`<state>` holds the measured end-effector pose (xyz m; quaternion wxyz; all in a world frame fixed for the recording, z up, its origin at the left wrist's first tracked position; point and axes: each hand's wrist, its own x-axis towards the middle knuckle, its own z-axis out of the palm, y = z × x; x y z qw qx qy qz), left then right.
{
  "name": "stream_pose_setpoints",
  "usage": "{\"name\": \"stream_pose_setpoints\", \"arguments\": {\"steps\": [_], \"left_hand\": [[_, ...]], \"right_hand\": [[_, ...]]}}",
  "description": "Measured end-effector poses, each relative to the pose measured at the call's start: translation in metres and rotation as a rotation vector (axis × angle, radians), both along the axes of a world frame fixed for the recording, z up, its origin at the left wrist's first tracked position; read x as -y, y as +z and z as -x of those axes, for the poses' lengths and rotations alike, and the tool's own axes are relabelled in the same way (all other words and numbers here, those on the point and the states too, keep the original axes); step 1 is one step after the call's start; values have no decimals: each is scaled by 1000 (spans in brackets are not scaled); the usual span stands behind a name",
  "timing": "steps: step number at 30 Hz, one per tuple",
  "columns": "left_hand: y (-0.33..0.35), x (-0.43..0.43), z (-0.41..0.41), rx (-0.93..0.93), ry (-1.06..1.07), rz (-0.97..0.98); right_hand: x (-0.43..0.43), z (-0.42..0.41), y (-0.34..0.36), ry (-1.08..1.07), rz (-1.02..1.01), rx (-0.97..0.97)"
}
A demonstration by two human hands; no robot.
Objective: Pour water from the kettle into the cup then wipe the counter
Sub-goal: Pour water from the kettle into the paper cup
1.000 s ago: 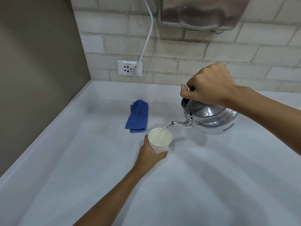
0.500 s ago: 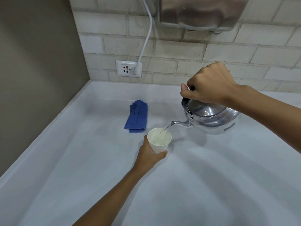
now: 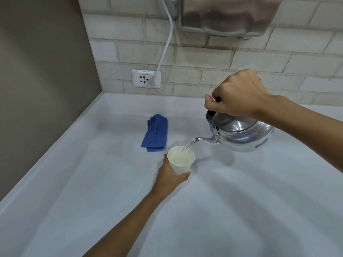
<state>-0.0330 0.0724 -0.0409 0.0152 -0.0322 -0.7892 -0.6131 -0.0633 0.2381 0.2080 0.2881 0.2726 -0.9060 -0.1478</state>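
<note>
My right hand [image 3: 237, 94] grips the black handle of a shiny metal kettle [image 3: 243, 135], held tilted above the counter with its spout pointing left. A thin stream of water runs from the spout into a white paper cup [image 3: 181, 161]. My left hand [image 3: 169, 178] is wrapped around the lower part of the cup, which stands on the white counter [image 3: 92, 191]. Water shows inside the cup. A folded blue cloth [image 3: 156, 133] lies on the counter just behind and left of the cup, untouched.
A brick wall runs along the back with a wall socket [image 3: 146, 78] and a white cable [image 3: 167, 43] plugged into it. A metal appliance [image 3: 228, 13] hangs on the wall above the kettle. A grey side wall [image 3: 40, 80] closes off the counter on the left.
Both hands hold nearly the same pose. The stream keeps running from the spout into the cup.
</note>
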Motion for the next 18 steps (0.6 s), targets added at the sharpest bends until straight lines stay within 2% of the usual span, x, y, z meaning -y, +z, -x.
{"name": "stream_pose_setpoints", "arguments": {"steps": [18], "left_hand": [[1,0,-1,7,4,-3]], "right_hand": [[3,-2,2,-5,-1,7]]}}
